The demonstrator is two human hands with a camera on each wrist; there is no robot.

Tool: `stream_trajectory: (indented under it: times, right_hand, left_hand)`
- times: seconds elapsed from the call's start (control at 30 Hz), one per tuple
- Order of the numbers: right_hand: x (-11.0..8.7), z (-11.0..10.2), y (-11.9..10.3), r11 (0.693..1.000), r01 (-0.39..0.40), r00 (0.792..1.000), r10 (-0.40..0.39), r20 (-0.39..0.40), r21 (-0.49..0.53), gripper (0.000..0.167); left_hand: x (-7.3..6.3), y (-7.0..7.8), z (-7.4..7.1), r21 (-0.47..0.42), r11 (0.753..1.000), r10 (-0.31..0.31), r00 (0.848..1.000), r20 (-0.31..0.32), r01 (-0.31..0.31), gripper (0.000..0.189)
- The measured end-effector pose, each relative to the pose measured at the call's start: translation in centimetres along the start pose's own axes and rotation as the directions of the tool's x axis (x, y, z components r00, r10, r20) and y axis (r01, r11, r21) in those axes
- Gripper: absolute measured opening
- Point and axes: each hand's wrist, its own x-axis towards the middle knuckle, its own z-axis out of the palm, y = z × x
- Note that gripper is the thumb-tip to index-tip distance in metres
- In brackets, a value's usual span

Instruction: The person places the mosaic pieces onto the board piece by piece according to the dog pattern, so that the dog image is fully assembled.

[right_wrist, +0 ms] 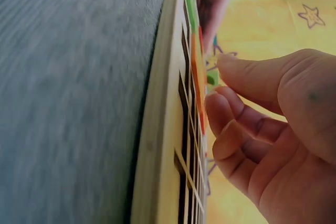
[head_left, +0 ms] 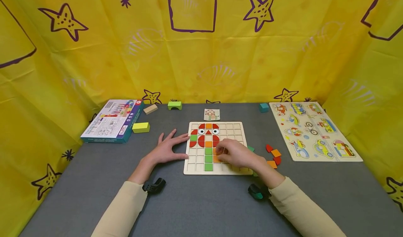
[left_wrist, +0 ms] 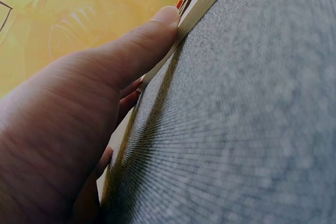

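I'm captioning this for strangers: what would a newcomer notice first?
Probably the yellow curtain with purple-outlined starfish, filling the background behind the table. Then the wooden grid board, mid-table, bearing red, orange and green tiles, left hand at its edge, right hand over it.

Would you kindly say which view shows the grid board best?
The head view: the grid board shows nearly whole, from above. The left wrist view catches mainly its edge; the right wrist view, a steep side-on slice.
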Motion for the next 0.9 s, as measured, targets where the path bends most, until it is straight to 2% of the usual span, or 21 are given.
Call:
stream_trajectory:
  times: [0.13, 0.33, 0.67, 0.9]
  right_hand:
    - [-1.4, -1.0, 0.9, 0.999, -0.026, 0.999, 0.026, -0.025, 0.02, 0.012]
    - [-4.2, -2.5, 3.5, 0.998, -0.053, 0.993, 0.055, -0.106, 0.022, 0.014]
    - [-8.4, -5.3, 7.0, 0.979, -0.201, 0.966, 0.194, -0.171, -0.02, 0.014]
    - [-10.5, -6.6, 8.7, 0.969, -0.244, 0.952, 0.235, -0.196, -0.027, 0.017]
  left_hand:
    - [0.0, 0.0, 0.0, -0.007, 1.0, 0.003, 1.0, -0.003, -0.003, 0.083]
    - [0.0, -0.1, 0.0, -0.01, 1.0, 0.005, 1.0, -0.004, -0.005, 0.084]
    - [0.1, -0.1, 0.0, -0.014, 1.0, 0.007, 1.0, -0.003, -0.007, 0.083]
    - [0.0, -0.1, 0.0, -0.009, 1.0, 0.007, 1.0, 0.004, -0.007, 0.083]
